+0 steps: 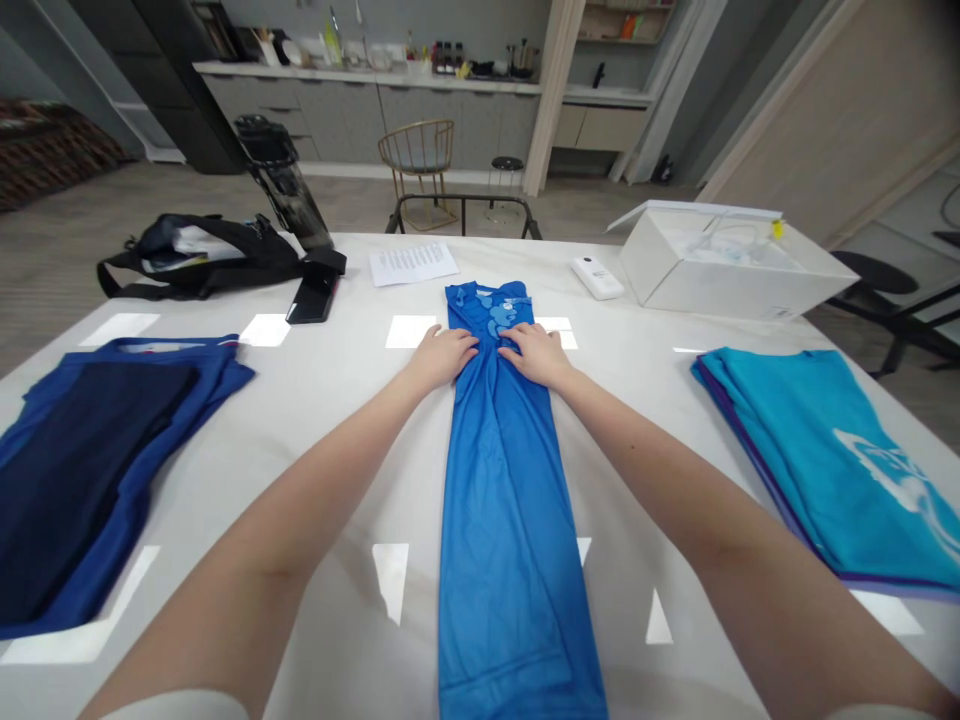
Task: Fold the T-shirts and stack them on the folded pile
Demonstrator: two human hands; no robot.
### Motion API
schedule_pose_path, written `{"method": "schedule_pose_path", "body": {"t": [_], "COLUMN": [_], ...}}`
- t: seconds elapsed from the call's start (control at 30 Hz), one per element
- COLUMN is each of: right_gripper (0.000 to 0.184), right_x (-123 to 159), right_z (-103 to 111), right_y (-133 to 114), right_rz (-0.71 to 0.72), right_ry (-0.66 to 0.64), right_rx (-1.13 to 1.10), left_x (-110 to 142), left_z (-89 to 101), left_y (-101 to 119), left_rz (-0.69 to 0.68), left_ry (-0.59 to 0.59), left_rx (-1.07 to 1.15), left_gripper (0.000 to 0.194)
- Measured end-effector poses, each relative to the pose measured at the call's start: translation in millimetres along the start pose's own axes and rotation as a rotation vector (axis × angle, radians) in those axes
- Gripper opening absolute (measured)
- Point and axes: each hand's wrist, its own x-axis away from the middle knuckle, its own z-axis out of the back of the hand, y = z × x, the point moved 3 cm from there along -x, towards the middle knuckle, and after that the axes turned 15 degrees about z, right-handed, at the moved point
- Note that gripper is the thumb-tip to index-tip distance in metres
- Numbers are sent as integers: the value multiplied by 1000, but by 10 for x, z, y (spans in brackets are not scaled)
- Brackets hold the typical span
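A long blue garment (pixel 506 520), folded into a narrow strip, lies lengthwise down the middle of the white table (pixel 337 420). Its far end has a lighter blue print and a neckline. My left hand (pixel 444 356) rests palm down on the left edge near that end, fingers stretched over the cloth. Opposite it, my right hand (pixel 537 353) lies on the right edge with its fingers spread. Between the two hands the fabric is puckered, with creases running toward me.
Folded dark blue clothes (pixel 97 450) lie at left, a turquoise folded shirt (pixel 832 450) at right. Farther back are a black bag (pixel 217 265), bottle (pixel 289 190), phone (pixel 313 295), paper sheet (pixel 412 264), small white box (pixel 597 278) and large open white box (pixel 712 275).
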Motion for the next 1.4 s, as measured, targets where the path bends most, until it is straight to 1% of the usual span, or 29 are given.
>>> {"method": "schedule_pose_path", "body": {"t": [0.1, 0.13, 0.2, 0.3, 0.37, 0.43, 0.5, 0.57, 0.6, 0.67, 0.73, 0.8, 0.87, 0.93, 1.03, 1.1, 1.2, 1.27, 1.3, 1.4], "right_gripper": [47, 48, 46, 35, 27, 23, 25, 30, 34, 43, 48, 47, 43, 39, 35, 35, 39, 39, 37, 30], "right_x": [94, 134, 232, 426, 566, 689, 782, 843, 866, 900, 924, 939, 947, 955, 1005, 1083, 1256, 1376, 1428, 1534], "right_z": [-48, -40, 17, 130, 150, 119, 82, 73, 80, 105, 136, 151, 142, 122, 100, 99, 132, 165, 179, 192], "right_y": [19, 14, -46, -267, -444, -591, -694, -759, -785, -836, -901, -971, -1011, -998, -906, -841, -829, -902, -954, -1112], "right_rz": [-21, -45, -62, 13, 55, 45, 14, 1, 4, 39, 123, 235, 316, 334, 287, 226, 148, 137, 139, 138], "right_ry": [-8, 4, 52, 122, 86, 9, -36, -38, -41, -64, -94, -124, -153, -165, -149, -128, -73, -22, -2, 19], "right_rx": [5, 3, 8, 10, -35, -97, -113, -68, -34, 37, 97, 140, 157, 139, 38, -37, -71, -63, -65, -108], "left_x": [-8, 22, 152, 527, 839, 1122, 1322, 1429, 1453, 1466, 1467, 1475, 1498, 1543, 1682, 1843, 2182, 2442, 2570, 2895], "left_z": [-17, 8, 98, 259, 312, 307, 249, 197, 190, 222, 283, 337, 352, 315, 207, 152, 154, 211, 245, 316], "left_y": [-24, -10, 68, 292, 476, 638, 762, 835, 848, 834, 794, 765, 761, 779, 835, 876, 932, 986, 1025, 1184], "left_rz": [88, 105, 89, 46, 64, 150, 234, 271, 284, 310, 324, 297, 252, 209, 143, 101, 78, 55, 33, -49], "left_ry": [-25, -17, 31, 127, 147, 129, 42, -29, -36, 10, 75, 124, 137, 99, 20, 9, 56, 95, 102, 52], "left_rx": [-11, -6, 9, 12, -10, -20, -37, -36, -19, 51, 150, 236, 280, 294, 259, 193, 104, 68, 51, 20], "left_gripper": [42, 42, 40, 35, 36, 46, 46, 37, 34, 33, 34, 35, 35, 34, 33, 37, 52, 57, 56, 50]}}
